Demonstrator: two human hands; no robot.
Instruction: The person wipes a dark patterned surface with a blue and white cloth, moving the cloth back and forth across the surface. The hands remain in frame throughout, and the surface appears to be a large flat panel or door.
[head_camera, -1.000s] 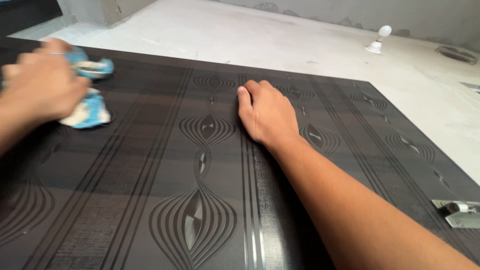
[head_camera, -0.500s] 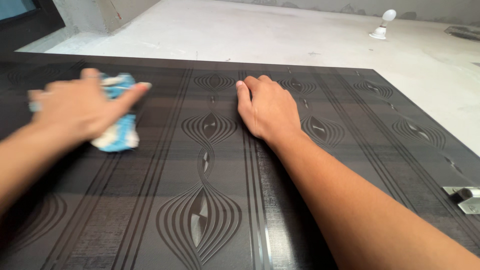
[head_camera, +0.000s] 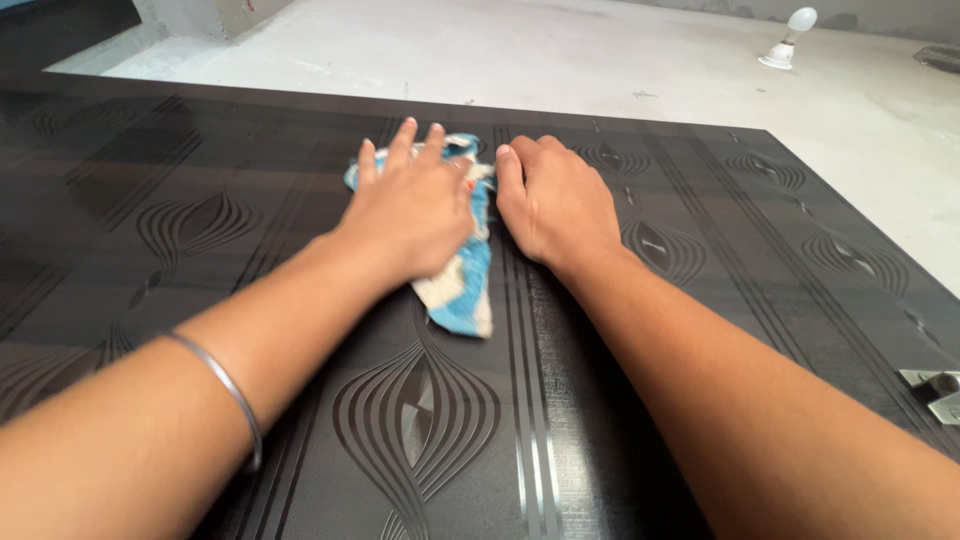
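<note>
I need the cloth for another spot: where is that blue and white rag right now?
The rag lies mid-frame in the head view on the dark panel, pressed under the left hand, with the right hand flat just beside it.

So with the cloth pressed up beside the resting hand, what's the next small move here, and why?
Probably lift or slide the right hand aside. The left hand presses the blue and white cloth flat on the dark patterned panel, and the cloth's edge lies almost against the right hand, which rests palm down and blocks further travel that way.
</note>
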